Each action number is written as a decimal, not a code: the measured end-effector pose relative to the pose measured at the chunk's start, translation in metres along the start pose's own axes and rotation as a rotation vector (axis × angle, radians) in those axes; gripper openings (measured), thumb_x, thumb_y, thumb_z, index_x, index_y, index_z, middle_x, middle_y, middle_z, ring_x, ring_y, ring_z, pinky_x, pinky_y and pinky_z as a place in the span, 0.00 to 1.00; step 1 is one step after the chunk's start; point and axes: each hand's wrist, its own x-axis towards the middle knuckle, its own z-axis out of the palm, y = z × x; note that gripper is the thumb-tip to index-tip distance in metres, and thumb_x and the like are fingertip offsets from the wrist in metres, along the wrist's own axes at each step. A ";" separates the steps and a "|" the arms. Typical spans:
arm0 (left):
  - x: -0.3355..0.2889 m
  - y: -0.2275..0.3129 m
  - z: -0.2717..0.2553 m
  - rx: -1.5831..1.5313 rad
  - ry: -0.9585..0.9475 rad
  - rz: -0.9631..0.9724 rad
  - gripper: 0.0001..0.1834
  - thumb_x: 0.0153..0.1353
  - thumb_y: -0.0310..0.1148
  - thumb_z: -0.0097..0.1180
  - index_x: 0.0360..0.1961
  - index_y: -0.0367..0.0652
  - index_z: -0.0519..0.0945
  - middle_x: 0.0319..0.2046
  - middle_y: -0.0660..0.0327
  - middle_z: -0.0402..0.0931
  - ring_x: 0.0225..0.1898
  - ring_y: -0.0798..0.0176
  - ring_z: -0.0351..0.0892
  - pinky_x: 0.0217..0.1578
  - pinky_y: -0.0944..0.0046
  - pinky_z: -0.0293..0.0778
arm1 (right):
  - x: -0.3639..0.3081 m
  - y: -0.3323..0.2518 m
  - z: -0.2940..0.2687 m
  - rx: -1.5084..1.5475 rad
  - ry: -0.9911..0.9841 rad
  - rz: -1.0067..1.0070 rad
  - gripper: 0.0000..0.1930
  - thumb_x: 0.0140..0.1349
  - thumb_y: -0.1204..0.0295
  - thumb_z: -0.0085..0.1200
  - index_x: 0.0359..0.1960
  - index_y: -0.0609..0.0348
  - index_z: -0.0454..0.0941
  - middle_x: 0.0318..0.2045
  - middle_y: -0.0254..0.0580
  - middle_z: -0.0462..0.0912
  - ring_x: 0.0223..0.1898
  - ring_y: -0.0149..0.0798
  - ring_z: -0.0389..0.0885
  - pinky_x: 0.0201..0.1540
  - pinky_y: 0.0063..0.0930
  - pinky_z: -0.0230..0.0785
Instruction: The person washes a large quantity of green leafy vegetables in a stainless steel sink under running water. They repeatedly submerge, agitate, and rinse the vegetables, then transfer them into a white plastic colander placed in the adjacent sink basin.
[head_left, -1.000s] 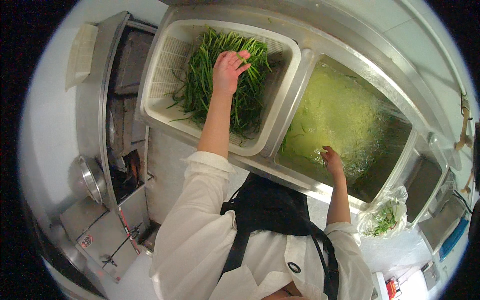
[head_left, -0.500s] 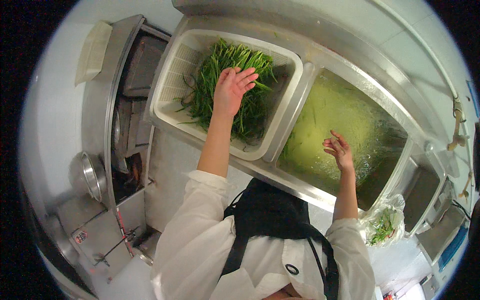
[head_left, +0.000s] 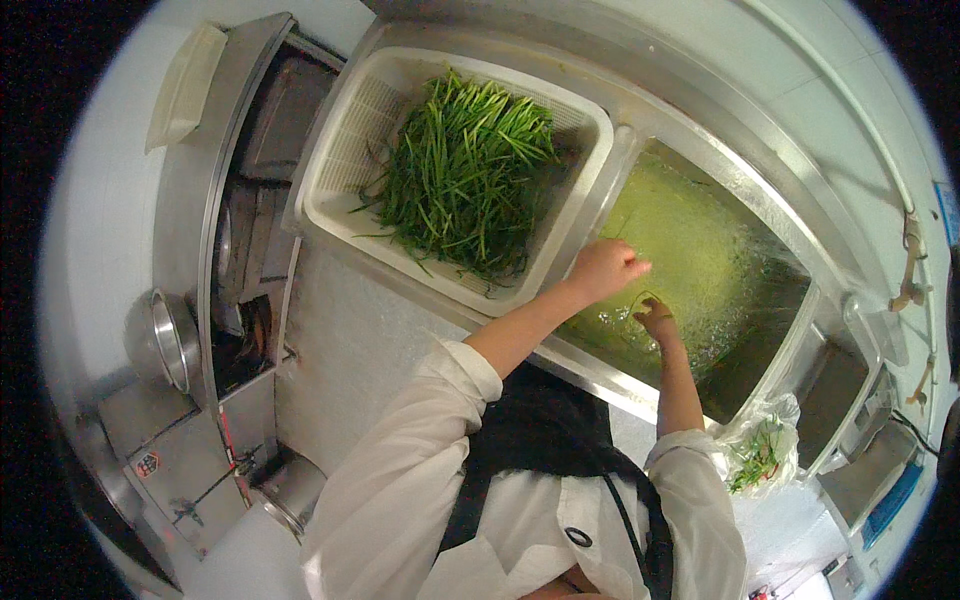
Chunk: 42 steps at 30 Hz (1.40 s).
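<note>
I judge the step in hand as gathering loose greens from the sink (head_left: 600, 372). My left hand (head_left: 608, 270) is curled above the water (head_left: 705, 235), contents hidden; my right hand (head_left: 656, 322) bends at a thin strand (head_left: 646, 291), pinch unclear. The bundled greens (head_left: 465, 165) lie in the white basket (head_left: 605, 140). Lifting strands calls for close fingertips.

Greens (head_left: 470, 170): long, slender, heaped in white basket (head_left: 345, 150); one thin strand (head_left: 640, 294), curved, at my right hand (head_left: 657, 320).
</note>
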 end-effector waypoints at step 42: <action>-0.006 -0.045 -0.142 0.164 0.506 0.106 0.11 0.49 0.31 0.58 0.36 0.42 0.79 0.26 0.56 0.74 0.30 0.53 0.74 0.31 0.57 0.70 | 0.008 -0.074 -0.083 0.769 0.418 -0.134 0.14 0.61 0.66 0.48 0.40 0.65 0.77 0.24 0.39 0.78 0.24 0.28 0.74 0.29 0.23 0.69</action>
